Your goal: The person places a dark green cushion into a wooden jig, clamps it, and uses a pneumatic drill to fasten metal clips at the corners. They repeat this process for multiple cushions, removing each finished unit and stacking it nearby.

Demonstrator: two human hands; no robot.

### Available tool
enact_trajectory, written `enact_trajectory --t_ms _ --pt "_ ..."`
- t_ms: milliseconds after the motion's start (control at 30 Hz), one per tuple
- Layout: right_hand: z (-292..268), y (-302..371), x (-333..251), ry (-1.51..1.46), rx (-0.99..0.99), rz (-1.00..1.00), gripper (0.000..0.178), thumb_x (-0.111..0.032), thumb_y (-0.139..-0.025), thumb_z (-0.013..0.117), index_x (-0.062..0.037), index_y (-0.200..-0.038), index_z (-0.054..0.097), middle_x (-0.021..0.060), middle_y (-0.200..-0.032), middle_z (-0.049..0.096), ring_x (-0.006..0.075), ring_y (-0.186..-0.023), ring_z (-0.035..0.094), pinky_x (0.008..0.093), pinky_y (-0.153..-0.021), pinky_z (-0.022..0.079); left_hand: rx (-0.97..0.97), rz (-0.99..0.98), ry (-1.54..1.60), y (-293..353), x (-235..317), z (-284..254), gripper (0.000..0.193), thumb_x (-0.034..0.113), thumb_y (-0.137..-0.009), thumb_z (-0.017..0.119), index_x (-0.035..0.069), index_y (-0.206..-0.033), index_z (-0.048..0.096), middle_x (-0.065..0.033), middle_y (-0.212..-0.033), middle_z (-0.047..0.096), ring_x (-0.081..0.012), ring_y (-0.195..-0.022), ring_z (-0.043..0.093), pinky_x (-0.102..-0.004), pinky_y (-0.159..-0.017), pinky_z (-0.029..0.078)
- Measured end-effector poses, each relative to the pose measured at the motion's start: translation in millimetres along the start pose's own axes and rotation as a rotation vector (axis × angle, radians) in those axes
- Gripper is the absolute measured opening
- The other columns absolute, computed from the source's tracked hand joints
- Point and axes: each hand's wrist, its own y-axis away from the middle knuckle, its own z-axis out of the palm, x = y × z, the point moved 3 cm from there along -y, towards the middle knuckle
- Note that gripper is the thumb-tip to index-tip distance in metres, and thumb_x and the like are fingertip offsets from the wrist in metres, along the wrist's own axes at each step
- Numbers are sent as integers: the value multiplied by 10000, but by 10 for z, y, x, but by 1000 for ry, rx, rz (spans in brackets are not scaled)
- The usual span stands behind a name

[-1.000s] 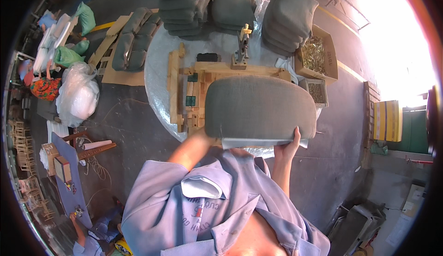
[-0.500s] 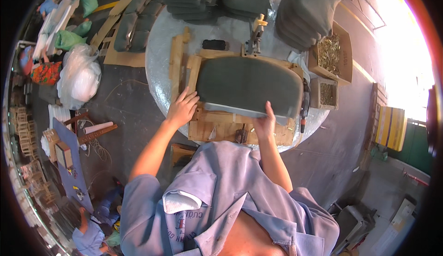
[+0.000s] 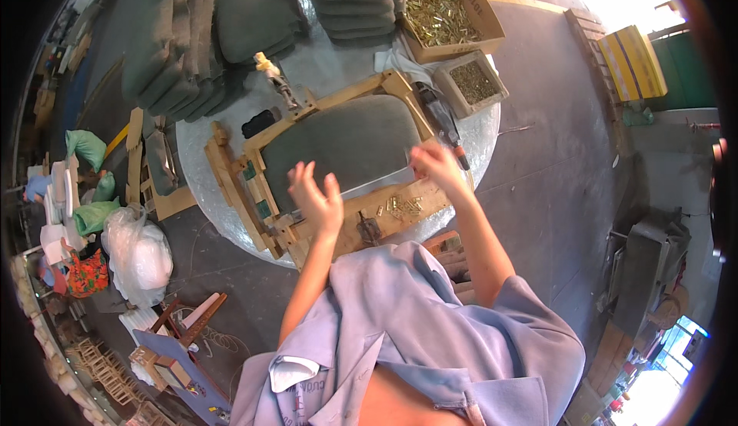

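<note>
The grey-green padded panel [image 3: 346, 138] is lying inside the wooden frame [image 3: 346, 94], bounded by rails on its far, left and right sides, with its near edge facing the wearer. The left hand [image 3: 317, 199] is held over the panel's near left part with fingers spread wide; nothing is seen to be gripped, and whether the cloth is touched cannot be told. The right hand [image 3: 438, 169] is placed by the near right corner, its fingers partly curled and blurred; whether anything is pinched there cannot be told.

The step in hand is judged to be the settling of the panel in the frame. It is best done with even pressure at both near corners, so that the panel is not skewed, and the far edge is best checked first against the far rail. The pale strip [image 3: 377, 184] along the near edge should be kept flat and unfolded. The brass-coloured pieces [image 3: 403, 207] on the near board should be kept from being swept under the panel (a single stray one could tilt it). Fingers should be kept clear of the yellow-handled clamp [image 3: 277, 84] on the far rail, and the dark tool [image 3: 440, 115] beside the right rail is best left unbumped.
</note>
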Motion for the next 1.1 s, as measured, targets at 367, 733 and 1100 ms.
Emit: enact_trajectory --t_ms 367,733,1100 --pt "-205 -1504 -335 914 469 -541 484 -434 -1125 517 -66 -883 718 213 -804 761 448 -760 756 562 -720 608 -173 213 -462 -1118 708 1844 722 651 -1075 471 257 -1679 449 -204 -1764 338 -396 -1654 258 -713 -1309 78" --pt "-212 -1403 -196 724 372 -501 418 -412 -1141 496 -81 -956 673 181 -903 745 476 -844 700 588 -713 532 -192 223 -503 -1284 236 1662 519 494 -1083 517 189 -1476 668 -161 -1611 548 -430 -1573 377 -674 -1322 153" --pt "-97 -1375 -435 867 465 -511 408 -424 -1140 494 -72 -1008 652 199 -989 761 482 -893 724 597 -767 562 -115 242 -500 -1328 242 1713 466 415 -1113 481 143 -1458 638 -188 -1576 566 -416 -1544 425 -687 -1297 207"
